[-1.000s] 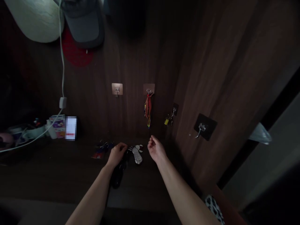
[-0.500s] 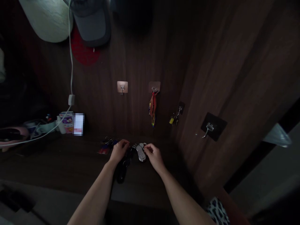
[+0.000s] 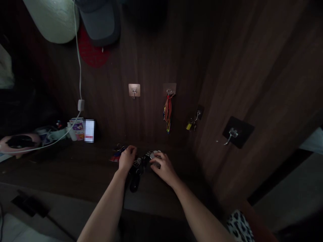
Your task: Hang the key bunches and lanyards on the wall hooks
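The right hand [image 3: 164, 167] hides most of the silver key fob [image 3: 152, 156]; whether its grip closes on it cannot be told. The left hand [image 3: 127, 158] covers part of the red-and-blue keychain [image 3: 115, 158], and what its fingertips touch is too dark to tell. The lit screen [image 3: 89, 130] at left is pixelated. Picture edges crop the far grey cap [image 3: 99, 28] and near leopard-print cloth [image 3: 239, 227].

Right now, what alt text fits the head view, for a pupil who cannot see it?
A person's left hand and right hand are at a dark bunch of keys on a brown wooden shelf, the right partly covering a silver fob. Behind, colourful cords hang from a wall hook.
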`<state>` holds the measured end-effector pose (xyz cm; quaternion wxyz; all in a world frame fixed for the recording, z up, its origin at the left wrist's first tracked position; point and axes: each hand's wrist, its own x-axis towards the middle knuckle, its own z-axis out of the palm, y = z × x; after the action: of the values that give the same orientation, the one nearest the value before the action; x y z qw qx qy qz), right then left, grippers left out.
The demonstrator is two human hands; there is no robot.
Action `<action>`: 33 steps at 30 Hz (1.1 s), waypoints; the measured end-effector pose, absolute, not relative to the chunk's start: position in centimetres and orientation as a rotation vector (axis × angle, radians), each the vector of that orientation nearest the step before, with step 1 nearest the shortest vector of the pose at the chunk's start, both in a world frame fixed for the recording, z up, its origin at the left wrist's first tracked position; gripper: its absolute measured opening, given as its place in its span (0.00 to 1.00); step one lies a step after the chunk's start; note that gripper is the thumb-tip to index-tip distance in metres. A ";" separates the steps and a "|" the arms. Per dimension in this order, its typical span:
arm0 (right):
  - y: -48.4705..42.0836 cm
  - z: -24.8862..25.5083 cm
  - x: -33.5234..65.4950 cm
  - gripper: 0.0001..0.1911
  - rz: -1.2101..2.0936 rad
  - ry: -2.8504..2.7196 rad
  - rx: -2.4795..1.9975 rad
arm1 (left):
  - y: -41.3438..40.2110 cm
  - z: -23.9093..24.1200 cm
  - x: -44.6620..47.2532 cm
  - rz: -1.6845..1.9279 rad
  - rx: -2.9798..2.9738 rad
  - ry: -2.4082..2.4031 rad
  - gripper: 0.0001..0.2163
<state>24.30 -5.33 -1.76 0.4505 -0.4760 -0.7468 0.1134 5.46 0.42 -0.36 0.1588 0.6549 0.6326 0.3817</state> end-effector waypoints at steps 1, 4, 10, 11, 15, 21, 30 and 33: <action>-5.3 -1.8 24.3 0.10 0.280 -1.845 -1.196 | 0.4 -0.4 5.5 1.097 1.878 1.797 0.11; -4.9 -2.2 24.4 0.10 0.282 -1.793 -1.238 | 0.4 -0.4 5.8 1.095 1.941 1.715 0.12; -4.1 -2.9 24.8 0.11 0.334 -1.671 -1.252 | 0.4 -0.7 6.2 1.121 2.061 1.532 0.12; -4.0 -3.0 24.8 0.11 0.329 -1.667 -1.269 | 0.4 -0.7 6.3 1.121 2.064 1.509 0.12; -4.2 -2.7 25.3 0.12 0.263 -1.661 -1.408 | 0.0 -0.5 6.7 1.078 2.066 1.416 0.12; -4.4 -1.7 26.4 0.12 0.227 -1.627 -1.637 | -0.8 -0.2 7.2 0.952 2.161 1.250 0.16; -4.7 -0.7 28.0 0.12 0.118 -1.543 -1.928 | 0.0 -0.7 6.7 1.037 2.124 1.344 0.11; -4.8 -0.7 28.2 0.12 0.071 -1.523 -1.955 | 0.3 -0.8 6.5 1.098 2.071 1.413 0.10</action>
<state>28.20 -4.85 -0.70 0.3254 -0.7457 -0.5809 0.0269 6.54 0.34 -0.76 0.2008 0.7413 0.5057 0.3929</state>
